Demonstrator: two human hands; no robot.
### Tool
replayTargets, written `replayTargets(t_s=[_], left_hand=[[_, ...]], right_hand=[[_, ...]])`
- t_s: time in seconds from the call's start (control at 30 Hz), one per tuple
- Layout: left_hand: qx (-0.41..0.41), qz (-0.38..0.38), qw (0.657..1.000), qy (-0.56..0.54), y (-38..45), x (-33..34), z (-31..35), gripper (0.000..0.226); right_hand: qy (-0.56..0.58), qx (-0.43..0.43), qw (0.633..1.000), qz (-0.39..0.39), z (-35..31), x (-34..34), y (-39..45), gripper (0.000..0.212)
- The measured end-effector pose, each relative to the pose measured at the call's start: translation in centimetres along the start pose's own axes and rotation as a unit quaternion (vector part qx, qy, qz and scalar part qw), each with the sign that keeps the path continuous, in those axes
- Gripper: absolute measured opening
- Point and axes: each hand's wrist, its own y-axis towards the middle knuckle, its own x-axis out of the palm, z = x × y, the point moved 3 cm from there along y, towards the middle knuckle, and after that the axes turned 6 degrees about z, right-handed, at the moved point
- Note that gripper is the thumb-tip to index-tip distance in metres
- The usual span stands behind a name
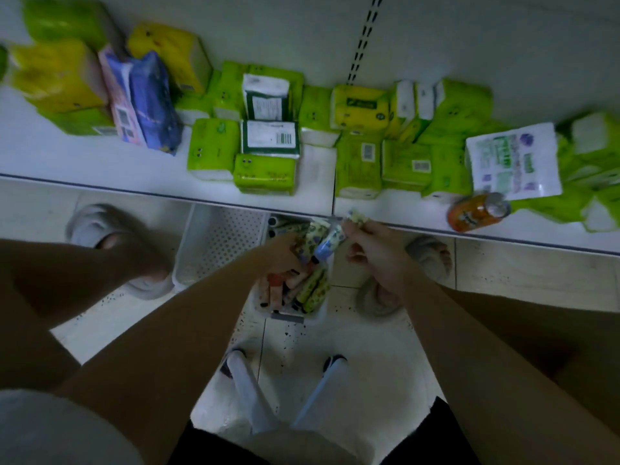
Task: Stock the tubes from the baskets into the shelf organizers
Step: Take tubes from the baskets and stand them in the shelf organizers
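two baskets sit below the shelf edge [167, 193]: one empty basket [218, 246], one tube basket [295, 297]. left hand [285, 250] grips several tubes [327, 238]; right hand [375, 253] pinches one green tube [357, 218].

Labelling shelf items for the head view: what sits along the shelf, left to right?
Yellow tissue pack → pink and blue-purple wrapped packs → white-and-dark-green pack with a barcode label → yellow pack with a green label → white printed pouch, with the orange drink can lying just in front of it.
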Motion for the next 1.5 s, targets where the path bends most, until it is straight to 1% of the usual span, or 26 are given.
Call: replayTargets(t_s=[0.03, 0.07, 0.13, 0.23, 0.27, 0.33, 0.43, 0.47, 0.53, 0.57, 0.63, 0.7, 0.8, 0.87, 0.93, 1.0, 1.03, 1.13, 1.17, 1.23, 1.27, 1.37, 1.43, 1.5], left_hand=[[0.025, -0.011, 1.0, -0.015, -1.1, -0.9, 0.5, 0.061], [0.049, -0.021, 0.998, -0.033, -2.4, -1.6, 1.2, 0.059], [0.058, -0.04, 0.995, -0.071, -5.1, -3.4, 2.9, 0.052], [0.085, -0.057, 0.989, -0.104, -9.2, -5.8, 5.9, 0.06], [0.096, -0.058, 0.988, -0.109, -10.5, -6.7, 7.0, 0.058], [0.117, -0.038, 0.985, -0.121, -13.2, -8.5, 9.1, 0.047], [0.16, -0.018, 0.978, -0.132, -17.6, -10.8, 12.2, 0.022], [0.179, -0.012, 0.976, -0.123, -19.1, -11.6, 13.2, 0.02], [0.199, 0.008, 0.976, -0.085, -21.7, -13.4, 15.1, 0.028], [0.208, 0.017, 0.976, -0.063, -23.0, -14.3, 16.0, 0.029], [0.236, 0.001, 0.971, -0.028, -25.6, -15.6, 17.9, 0.041], [0.253, -0.008, 0.967, -0.012, -28.2, -16.6, 19.8, 0.049], [0.302, -0.023, 0.953, -0.023, -31.9, -17.9, 23.2, 0.041], [0.338, -0.001, 0.941, -0.027, -34.4, -18.9, 25.9, 0.041], [0.353, 0.049, 0.933, -0.036, -35.8, -20.6, 28.4, 0.055], [0.372, 0.089, 0.923, -0.05, -37.0, -22.2, 30.7, 0.068], [0.386, 0.108, 0.915, -0.045, -37.5, -22.8, 31.7, 0.066], [0.445, 0.165, 0.879, -0.054, -38.4, -24.3, 34.2, 0.031], [0.461, 0.181, 0.866, -0.07, -38.4, -24.7, 34.9, 0.027], [0.481, 0.196, 0.849, -0.1, -38.0, -25.4, 36.2, 0.036], [0.488, 0.206, 0.841, -0.11, -37.6, -25.6, 36.8, 0.038], [0.515, 0.239, 0.814, -0.122, -36.4, -27.0, 39.1, 0.035], [0.526, 0.239, 0.809, -0.113, -35.5, -28.2, 40.9, 0.03], [0.523, 0.242, 0.811, -0.098, -34.6, -29.7, 42.8, 0.027]], right_hand=[[0.003, -0.018, 1.0, -0.005, -1.4, 0.3, -0.8, 0.016], [0.013, -0.033, 0.999, -0.009, -2.7, 0.6, -1.6, 0.017], [0.048, -0.06, 0.997, -0.02, -5.0, 1.1, -3.2, 0.016], [0.088, -0.098, 0.99, -0.052, -8.5, 1.9, -5.8, 0.015], [0.105, -0.114, 0.986, -0.067, -9.8, 2.1, -6.8, 0.015], [0.134, -0.146, 0.976, -0.093, -12.5, 2.6, -8.7, 0.015], [0.154, -0.196, 0.961, -0.119, -16.4, 2.6, -11.9, 0.012], [0.15, -0.218, 0.956, -0.124, -17.7, 2.5, -13.0, 0.011], [0.135, -0.262, 0.946, -0.135, -20.0, 1.9, -15.5, 0.008], [0.124, -0.285, 0.94, -0.142, -21.0, 1.6, -16.9, 0.006], [0.097, -0.328, 0.926, -0.161, -22.7, 1.0, -19.4, 0.004], [0.078, -0.356, 0.913, -0.183, -24.1, 0.4, -21.7, 0.009], [0.068, -0.387, 0.898, -0.197, -26.7, -0.4, -24.6, 0.025], [0.063, -0.408, 0.89, -0.194, -28.9, -1.1, -26.3, 0.027], [0.068, -0.433, 0.878, -0.191, -31.3, -1.9, -27.7, 0.022], [0.072, -0.458, 0.868, -0.176, -33.8, -2.8, -28.7, 0.015], [0.073, -0.469, 0.865, -0.162, -35.0, -3.2, -29.0, 0.014], [0.052, -0.507, 0.857, -0.083, -38.5, -4.6, -29.1, 0.015], [0.031, -0.52, 0.852, -0.051, -39.6, -5.0, -28.8, 0.016], [-0.009, -0.541, 0.841, 0.006, -41.4, -5.9, -27.9, 0.024], [-0.017, -0.548, 0.836, 0.029, -42.3, -6.2, -27.3, 0.024], [0.02, -0.56, 0.826, 0.066, -44.9, -6.8, -25.4, 0.005], [0.043, -0.56, 0.823, 0.085, -46.8, -6.9, -23.8, 0.01], [0.056, -0.567, 0.816, 0.099, -49.0, -6.9, -22.1, 0.008]])
